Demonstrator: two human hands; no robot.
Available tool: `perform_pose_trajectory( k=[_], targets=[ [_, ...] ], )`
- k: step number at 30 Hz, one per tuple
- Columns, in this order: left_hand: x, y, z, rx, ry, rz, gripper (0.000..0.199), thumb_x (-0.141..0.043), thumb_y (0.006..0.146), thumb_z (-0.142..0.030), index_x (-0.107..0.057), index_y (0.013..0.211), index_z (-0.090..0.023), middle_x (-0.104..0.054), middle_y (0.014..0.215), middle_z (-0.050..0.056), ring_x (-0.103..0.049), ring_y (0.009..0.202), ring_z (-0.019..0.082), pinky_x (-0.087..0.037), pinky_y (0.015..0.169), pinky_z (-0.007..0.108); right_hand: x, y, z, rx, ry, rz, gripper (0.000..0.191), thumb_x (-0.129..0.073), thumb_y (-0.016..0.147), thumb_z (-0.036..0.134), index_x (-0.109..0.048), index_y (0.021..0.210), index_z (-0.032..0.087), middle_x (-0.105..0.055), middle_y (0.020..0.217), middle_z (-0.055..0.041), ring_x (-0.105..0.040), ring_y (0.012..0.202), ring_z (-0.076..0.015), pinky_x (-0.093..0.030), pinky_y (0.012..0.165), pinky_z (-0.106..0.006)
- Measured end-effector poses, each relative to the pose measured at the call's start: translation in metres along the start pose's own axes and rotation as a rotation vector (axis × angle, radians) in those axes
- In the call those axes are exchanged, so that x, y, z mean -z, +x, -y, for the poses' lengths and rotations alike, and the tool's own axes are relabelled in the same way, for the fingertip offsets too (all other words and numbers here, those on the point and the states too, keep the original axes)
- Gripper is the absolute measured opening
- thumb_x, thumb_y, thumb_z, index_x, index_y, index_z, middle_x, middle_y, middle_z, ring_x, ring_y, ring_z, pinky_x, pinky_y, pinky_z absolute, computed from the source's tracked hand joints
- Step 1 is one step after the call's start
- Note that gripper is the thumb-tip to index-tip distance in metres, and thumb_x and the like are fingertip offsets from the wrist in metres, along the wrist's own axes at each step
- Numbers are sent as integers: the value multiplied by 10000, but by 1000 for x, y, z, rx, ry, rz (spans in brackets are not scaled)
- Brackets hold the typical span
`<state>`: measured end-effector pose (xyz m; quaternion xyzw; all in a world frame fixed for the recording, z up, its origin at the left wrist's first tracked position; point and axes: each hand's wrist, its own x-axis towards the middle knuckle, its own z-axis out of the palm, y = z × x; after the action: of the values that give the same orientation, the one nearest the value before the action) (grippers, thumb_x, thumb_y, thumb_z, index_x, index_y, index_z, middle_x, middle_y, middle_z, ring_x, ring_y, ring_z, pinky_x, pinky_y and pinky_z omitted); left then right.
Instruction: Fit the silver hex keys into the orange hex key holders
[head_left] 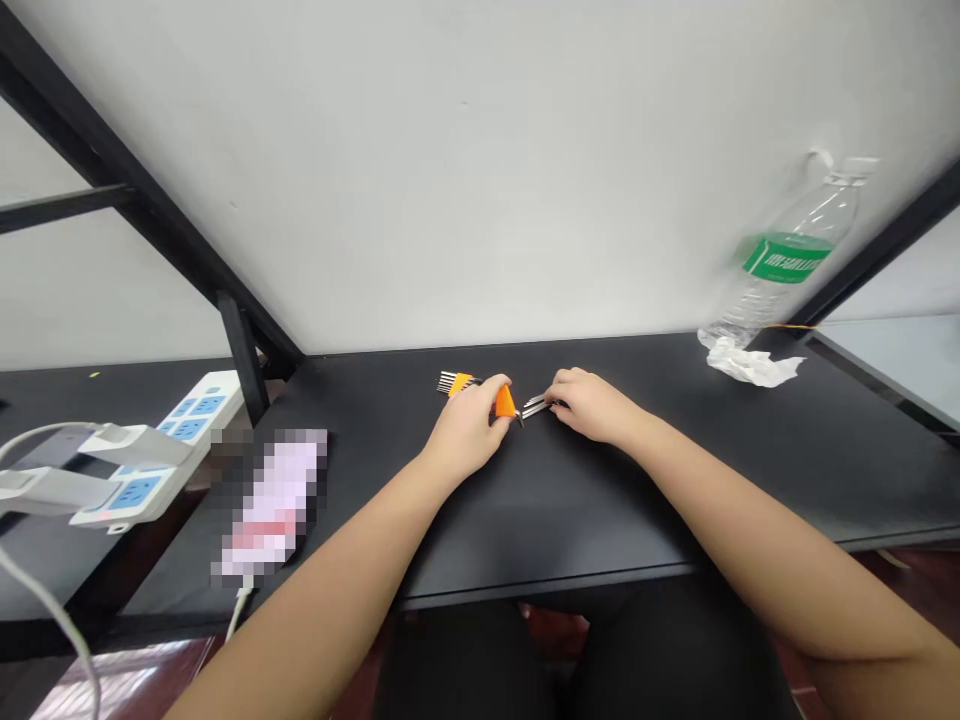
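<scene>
The left hand (pixel 469 425) was curled around an orange holder (pixel 505 402), pinching it between thumb and fingers; slim metal rods (pixel 445 383) sat in it, their ends showing past its far left end. Just beside, the right hand (pixel 589 402) pinched a few loose rods (pixel 535 406) low over the counter (pixel 540 500), their tips pointing at the holder. Whether those tips touched it, one could not tell. Farther right, a clear bottle (pixel 787 255) with a green label leaned against the wall (pixel 480 180), its contents unclear, a crumpled tissue (pixel 752 364) at its base. Well left lay a power strip (pixel 191 408) with plugs (pixel 135 443) in it.
</scene>
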<state>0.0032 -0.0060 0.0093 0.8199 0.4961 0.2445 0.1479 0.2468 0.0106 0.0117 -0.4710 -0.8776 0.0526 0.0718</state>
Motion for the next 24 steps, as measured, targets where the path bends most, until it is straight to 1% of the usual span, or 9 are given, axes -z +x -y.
perform_pose_trajectory(
  k=[4,6,10,13,16,18,21,24],
  targets=[
    [-1,0,3,2,-8,3,428,-619,902,-252,-562,1327,-245,-718,1062,55,-685,977,240,-523,866,350,2,1,10,6,-148,29,189,-536,975,182,-724,982,167,-651,1001,-105,-596,927,-223,-440,819,-328],
    [-1,1,4,5,-17,2,436,-625,906,-262,-558,1336,-252,-721,1050,49,-688,966,238,-520,852,343,3,1,15,8,-192,35,180,-534,975,184,-711,971,159,-650,988,-106,-604,891,-219,-435,785,-327],
    [-1,1,4,17,-30,-1,432,-633,906,-279,-562,1331,-265,-719,989,29,-686,919,227,-512,815,328,4,0,20,8,-231,29,185,-520,976,183,-703,966,160,-644,985,-111,-609,868,-221,-425,759,-337],
    [0,0,3,37,-25,6,429,-634,905,-285,-562,1328,-265,-710,945,20,-680,891,226,-504,794,327,4,-1,22,-9,-229,18,158,-542,936,165,-699,924,155,-634,986,-120,-601,868,-227,-410,730,-331],
    [1,1,2,52,-25,21,427,-630,904,-280,-562,1326,-268,-711,938,18,-680,889,228,-501,785,328,3,0,21,-62,-148,8,87,-575,871,132,-658,880,155,-626,988,-109,-582,814,-199,-394,672,-304],
    [2,1,1,66,-25,22,427,-628,903,-273,-564,1325,-269,-715,948,21,-682,892,230,-501,786,329,4,0,18,-76,-47,-11,90,-571,857,107,-632,886,167,-628,963,-81,-561,767,-173,-389,654,-285],
    [4,2,1,88,-34,15,427,-638,897,-267,-569,1318,-269,-723,981,26,-684,894,230,-501,797,332,8,0,10,5,131,-80,128,-540,898,88,-628,920,178,-637,913,-40,-557,765,-151,-414,703,-264],
    [5,2,0,110,-49,15,427,-648,888,-254,-575,1308,-272,-728,982,22,-687,880,225,-501,802,328,14,-2,3,122,274,-204,159,-519,959,111,-661,973,180,-654,958,-42,-587,830,-145,-448,773,-260]
  ],
)
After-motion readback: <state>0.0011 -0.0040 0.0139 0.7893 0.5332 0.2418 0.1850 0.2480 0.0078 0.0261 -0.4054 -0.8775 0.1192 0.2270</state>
